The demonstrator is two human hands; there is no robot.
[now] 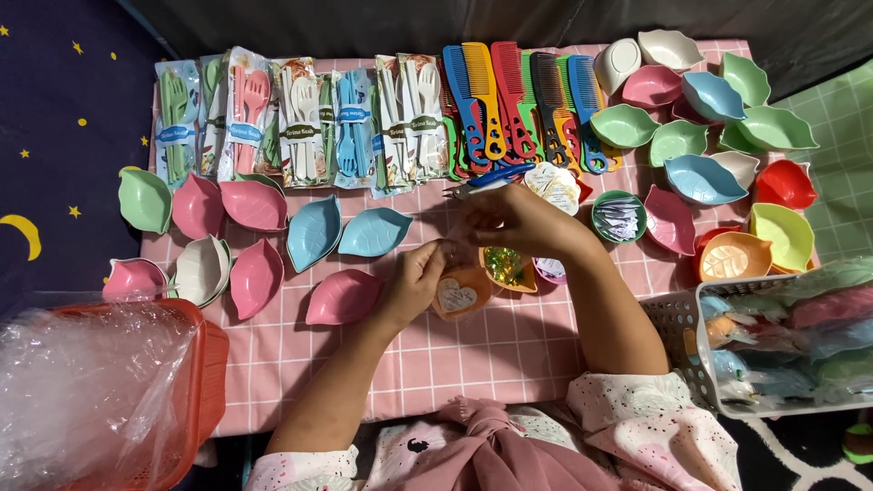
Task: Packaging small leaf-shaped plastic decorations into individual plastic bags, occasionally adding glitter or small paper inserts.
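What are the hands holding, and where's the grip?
Both hands, left hand and right hand, hold a small orange wrapped packet with a heart-shaped tag, gripped at its top edge.

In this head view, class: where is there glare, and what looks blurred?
Head view: glare on the clear plastic in the red basket; wrapped items in the white basket look soft; both hands, left and right, stay fairly sharp.

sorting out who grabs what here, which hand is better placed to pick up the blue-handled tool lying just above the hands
Right, probably. The right hand sits just below the blue-handled tool, nearly touching it, while the left hand is lower, pinching the orange wrapped dish with a heart tag.
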